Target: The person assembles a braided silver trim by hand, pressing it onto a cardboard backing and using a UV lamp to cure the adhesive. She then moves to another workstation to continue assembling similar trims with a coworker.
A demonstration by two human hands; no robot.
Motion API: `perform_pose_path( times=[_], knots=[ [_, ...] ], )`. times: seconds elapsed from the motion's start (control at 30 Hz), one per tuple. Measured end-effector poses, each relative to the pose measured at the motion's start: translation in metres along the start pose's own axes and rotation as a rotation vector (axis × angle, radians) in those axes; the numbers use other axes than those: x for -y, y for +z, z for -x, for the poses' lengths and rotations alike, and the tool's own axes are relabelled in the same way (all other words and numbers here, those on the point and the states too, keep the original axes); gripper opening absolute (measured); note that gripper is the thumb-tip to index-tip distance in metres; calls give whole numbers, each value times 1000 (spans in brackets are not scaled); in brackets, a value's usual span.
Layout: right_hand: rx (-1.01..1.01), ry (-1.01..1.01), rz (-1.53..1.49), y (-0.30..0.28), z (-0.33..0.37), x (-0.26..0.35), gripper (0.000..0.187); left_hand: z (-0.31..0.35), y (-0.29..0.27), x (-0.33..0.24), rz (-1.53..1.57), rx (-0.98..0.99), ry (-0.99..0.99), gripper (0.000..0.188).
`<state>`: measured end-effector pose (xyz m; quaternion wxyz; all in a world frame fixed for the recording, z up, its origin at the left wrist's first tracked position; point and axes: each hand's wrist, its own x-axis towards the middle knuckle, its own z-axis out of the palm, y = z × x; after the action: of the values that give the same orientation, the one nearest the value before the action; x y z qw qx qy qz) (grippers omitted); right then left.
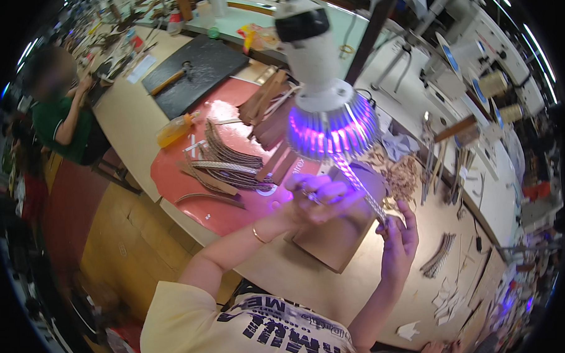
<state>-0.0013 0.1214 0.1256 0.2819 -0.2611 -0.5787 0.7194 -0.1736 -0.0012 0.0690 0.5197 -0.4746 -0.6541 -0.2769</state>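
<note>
Braided strip slants down from the rim of the purple-lit lamp, above the table. Right hand: grip pinched on its lower end. Left hand: fingers curled beside the strip; cannot tell whether they close on anything. Step in hand, likely: handling the strip under light. Next move probably calls for light, steady tension. Upper end lost at the lamp; left fingertips blurred.
</note>
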Motion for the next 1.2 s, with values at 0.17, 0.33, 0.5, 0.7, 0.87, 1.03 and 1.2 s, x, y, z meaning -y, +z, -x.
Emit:
perform_pose_path(
  times=[0.17, 0.33, 0.5, 0.7, 0.87, 1.03, 1.2],
  knots=[
    [-4, -20, -5, 6, 0, 9, 41, 9, -4, 11, 102, 161, -6, 31],
    [58, -124, -36, 17, -7, 14, 41, -4, -7, 22, 148, 46, -118, 41],
    [44, -176, 12, 25, -7, 19, 43, -21, -2, 17, 311, -33, -352, 44],
    [-10, -180, 46, 34, -8, 10, 41, -37, -2, 26, 1789, -121, -1803, 47],
    [16, -50, 85, 47, 0, 0, 40, -35, -19, 37, 1847, -191, -1784, 47],
    [42, -22, 103, 62, 9, -6, 41, -24, -21, 53, 1634, -90, -1724, 43],
    [21, -65, 190, 68, 11, -10, 41, -16, -19, 62, 1730, -93, -1682, 46]
  ],
)
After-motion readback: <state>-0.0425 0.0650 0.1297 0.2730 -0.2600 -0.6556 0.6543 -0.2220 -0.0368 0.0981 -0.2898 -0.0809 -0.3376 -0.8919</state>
